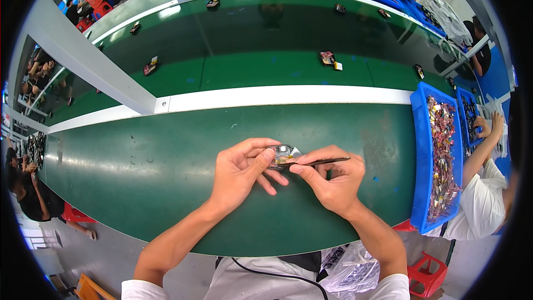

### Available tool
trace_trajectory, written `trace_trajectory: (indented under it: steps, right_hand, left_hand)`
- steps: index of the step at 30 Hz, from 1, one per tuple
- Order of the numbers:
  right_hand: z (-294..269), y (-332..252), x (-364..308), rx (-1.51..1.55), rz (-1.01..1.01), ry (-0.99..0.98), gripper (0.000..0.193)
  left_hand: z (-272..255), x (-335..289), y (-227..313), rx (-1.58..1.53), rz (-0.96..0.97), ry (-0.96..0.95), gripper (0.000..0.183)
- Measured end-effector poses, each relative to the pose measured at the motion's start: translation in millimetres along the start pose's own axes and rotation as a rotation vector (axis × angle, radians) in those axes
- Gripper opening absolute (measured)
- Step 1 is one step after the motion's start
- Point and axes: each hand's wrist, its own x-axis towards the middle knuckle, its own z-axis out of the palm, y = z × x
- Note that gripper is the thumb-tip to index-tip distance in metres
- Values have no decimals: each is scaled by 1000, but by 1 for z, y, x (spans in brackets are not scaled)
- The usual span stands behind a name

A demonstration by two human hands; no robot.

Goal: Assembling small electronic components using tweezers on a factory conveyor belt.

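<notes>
Above the green bench, my left hand [240, 168] is closed on a small black-rimmed case [281, 149], thumb on its near edge and fingers behind. Small electronic parts show inside the case, too fine to tell apart. A pair of dark tweezers [332, 160] is pinched in my right hand [337, 180], the back end sticking out to the right. Their tip reaches the lower edge of the case, and my right fingertips partly hide them. A small white tab [296, 151] stands up at the right side of the case.
A blue bin [420, 158] of small reddish parts stands on the bench's right end. Behind the white rail [288, 95], a dark green belt [250, 39] carries scattered small devices. A grey post [94, 44] rises at left. Co-workers sit at right, left and across.
</notes>
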Motion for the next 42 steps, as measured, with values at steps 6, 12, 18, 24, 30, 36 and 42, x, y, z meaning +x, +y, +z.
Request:
trace_trajectory:
  steps: [6,12,18,24,30,36,42]
  right_hand:
    - [-1,-2,1,-33,-42,-8,10]
    - [0,-4,3,-54,-95,-11,10]
    - [-2,-5,4,-60,-120,-22,10]
    - [-2,-2,2,-48,-101,-17,11]
    - [-2,-5,2,-58,-87,-14,13]
    - [-3,-6,4,-47,-90,-11,14]
    - [-2,-7,6,-73,-161,-52,15]
  left_hand:
    - [1,0,-1,11,14,12,35]
    - [-3,0,0,7,-14,-6,32]
    - [-3,0,1,10,3,-13,31]
    - [-2,-1,1,4,20,-4,30]
    - [-1,-2,0,19,40,18,29]
    - [-3,1,0,20,65,47,29]
    - [-2,-1,-1,25,67,43,28]
